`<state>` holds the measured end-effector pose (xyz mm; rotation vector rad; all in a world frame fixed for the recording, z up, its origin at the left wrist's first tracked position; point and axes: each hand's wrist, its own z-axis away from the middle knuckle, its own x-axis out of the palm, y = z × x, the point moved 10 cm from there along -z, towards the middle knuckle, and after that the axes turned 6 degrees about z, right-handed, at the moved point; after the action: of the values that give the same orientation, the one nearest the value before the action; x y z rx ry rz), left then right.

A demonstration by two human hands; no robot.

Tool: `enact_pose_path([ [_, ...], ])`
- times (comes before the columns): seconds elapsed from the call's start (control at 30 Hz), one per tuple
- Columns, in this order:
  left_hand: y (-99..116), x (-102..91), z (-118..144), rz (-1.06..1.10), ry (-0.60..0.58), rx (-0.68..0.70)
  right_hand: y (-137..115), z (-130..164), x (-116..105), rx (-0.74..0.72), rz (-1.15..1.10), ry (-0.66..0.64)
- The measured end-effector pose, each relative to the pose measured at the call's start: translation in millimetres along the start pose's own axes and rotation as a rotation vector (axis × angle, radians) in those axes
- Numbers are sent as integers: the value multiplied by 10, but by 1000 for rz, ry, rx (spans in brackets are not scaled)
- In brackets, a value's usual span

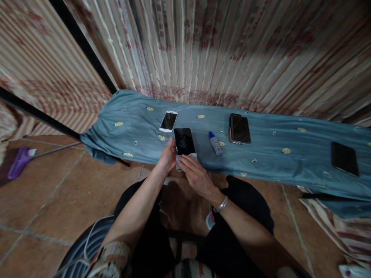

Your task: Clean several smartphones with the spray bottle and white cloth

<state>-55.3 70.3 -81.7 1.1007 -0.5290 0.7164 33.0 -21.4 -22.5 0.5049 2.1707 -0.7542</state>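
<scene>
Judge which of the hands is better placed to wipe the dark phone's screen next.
Right, probably. The right hand rests on the small cloth at the near end of the dark phone, while the left hand grips that phone's left edge, steadying it.

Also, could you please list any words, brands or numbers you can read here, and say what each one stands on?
None can be read.
Small bottle: its label is too blurred to read.
Black phone at the left hand and right hand: dark screen, no text.
White phone: no legible marking.

cloth (185,157): mostly hidden under hands | broom (17,161): blurred | bottle (215,142) label: unreadable
</scene>
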Motion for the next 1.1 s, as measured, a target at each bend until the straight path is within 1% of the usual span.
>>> enact_pose_path([
  [0.23,35,-2,-26,13,3,14,40,16,-90,16,11,11],
  [0.4,26,-2,-25,35,24,-33,48,18,-217,10,36,67],
  [0.53,25,16,-34,32,-6,-58,146,26,-270,77,25,77],
  [0.67,28,-19,-43,21,1,-48,256,35,-340,136,-64,126],
  [0.9,-56,8,-15,-16,-40,-75,475,48,-422,290,-187,197],
  [1.1,-136,69,47,-24,-70,-131,577,45,-429,351,-212,217],
])
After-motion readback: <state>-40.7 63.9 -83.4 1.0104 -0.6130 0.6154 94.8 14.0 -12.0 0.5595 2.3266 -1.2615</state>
